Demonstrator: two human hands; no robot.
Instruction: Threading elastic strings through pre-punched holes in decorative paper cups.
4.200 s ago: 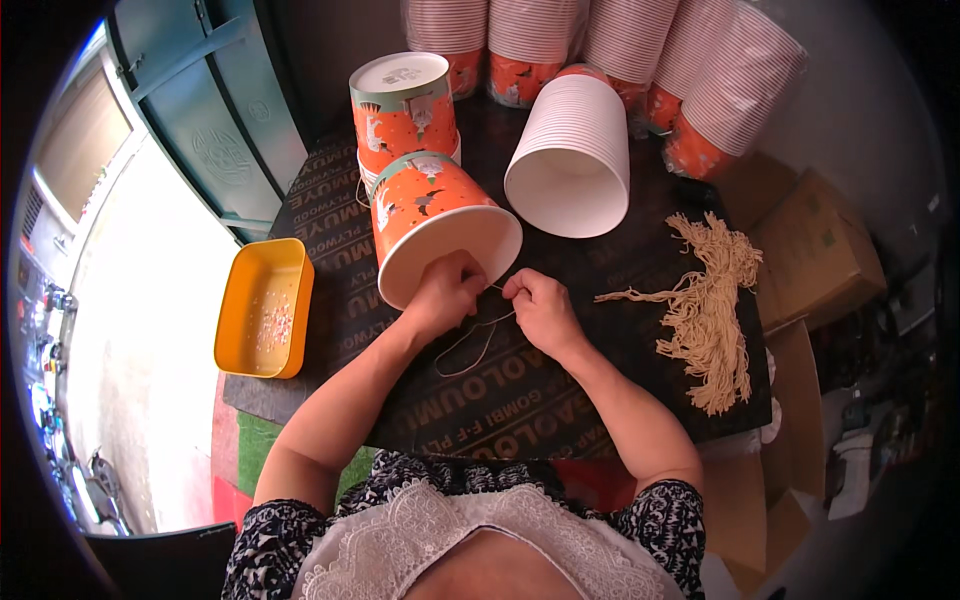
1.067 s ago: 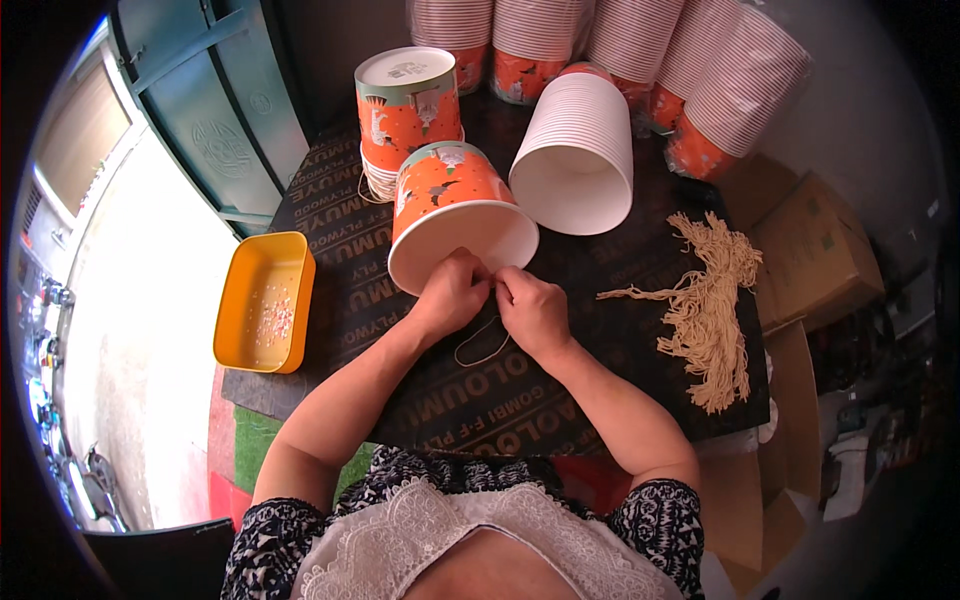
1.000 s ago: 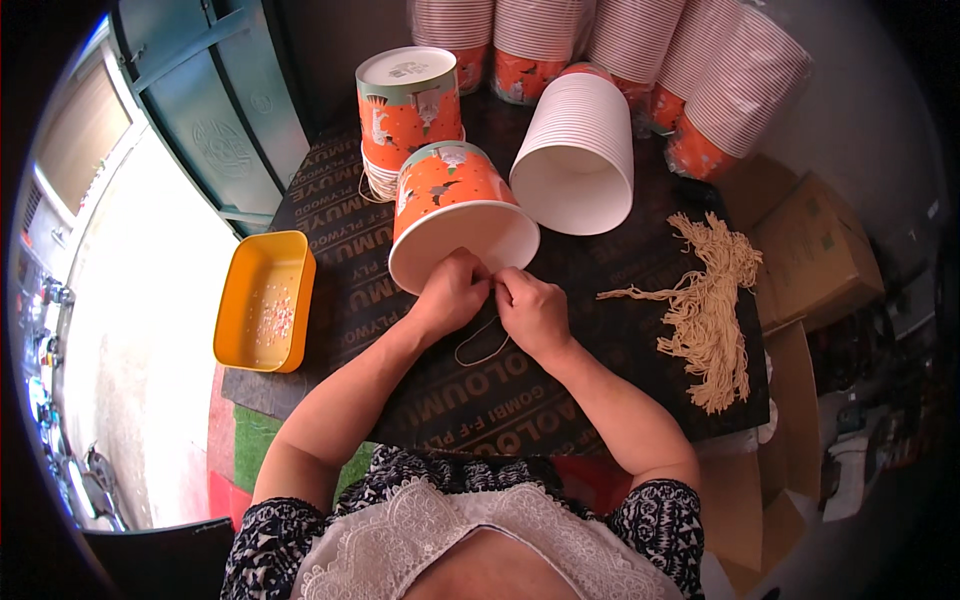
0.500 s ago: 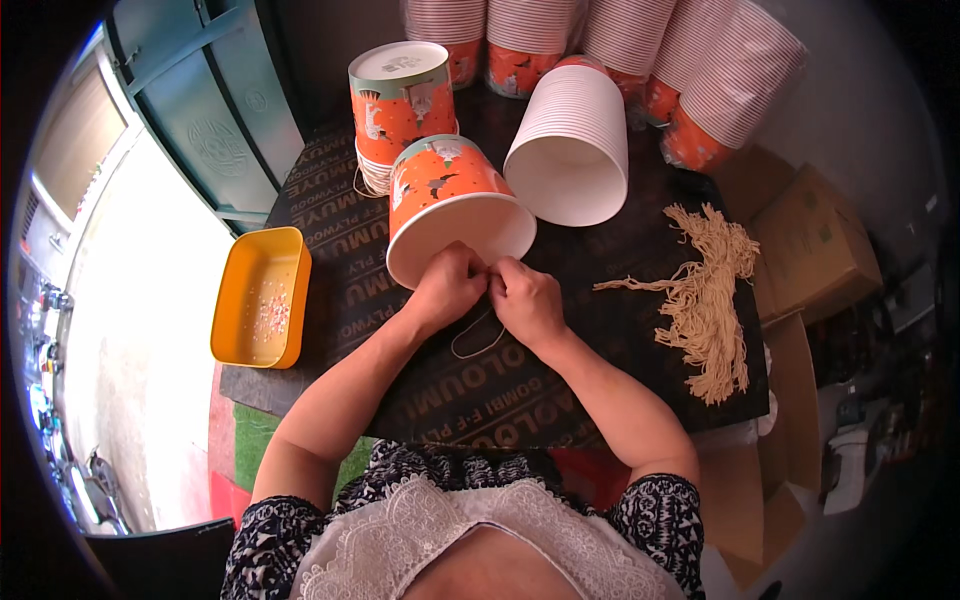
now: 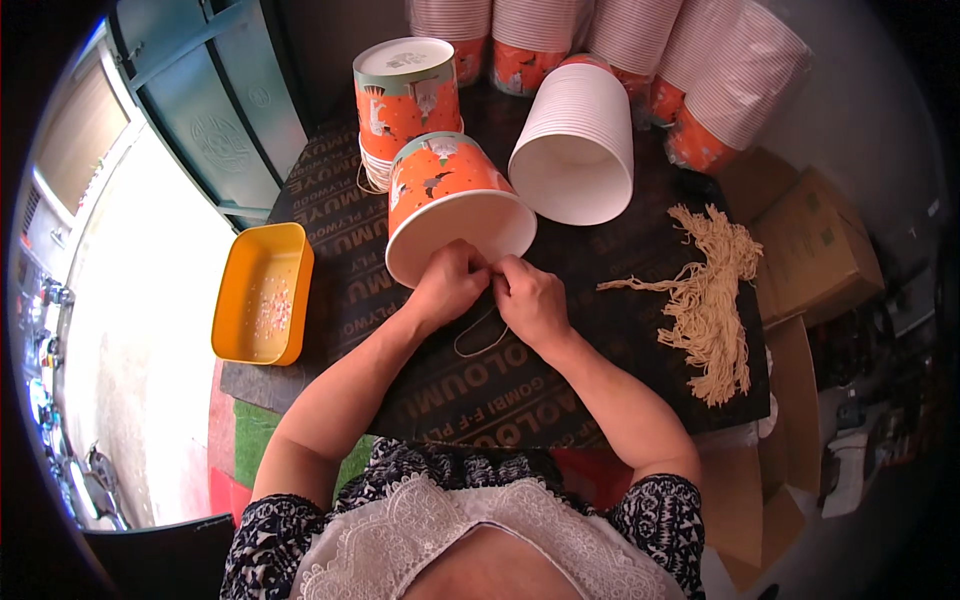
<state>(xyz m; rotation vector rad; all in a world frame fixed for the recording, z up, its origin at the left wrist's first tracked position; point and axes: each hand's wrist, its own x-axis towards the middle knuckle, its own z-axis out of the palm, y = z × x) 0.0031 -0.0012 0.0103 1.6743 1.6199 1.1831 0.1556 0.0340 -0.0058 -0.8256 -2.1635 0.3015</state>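
An orange paper bucket (image 5: 447, 190) with printed figures lies on its side, its white mouth tilted toward me. At the lower rim my left hand (image 5: 453, 288) is closed, its fingertips pinched together and partly inside the mouth. Right beside it my right hand (image 5: 533, 303) is closed too, the fingertips of both hands nearly meeting. A thin beige string (image 5: 478, 352) runs from between the fingers and hangs in a loop over the black table (image 5: 440, 395). The string's ends and its hold on the bucket are hidden by my fingers.
A bundle of beige strings (image 5: 712, 310) lies at the right. Nested white buckets (image 5: 575, 125) lie behind, beside an upside-down orange stack (image 5: 407, 95). A yellow tray (image 5: 235, 300) with small bits stands left. Wrapped bucket stacks (image 5: 735, 75) line the back; cardboard boxes (image 5: 825, 245) stand right.
Both hands stay pinched at the bucket's rim with only slight finger movement. The whole scene shifts a little in the picture; nothing is taken up or let go.
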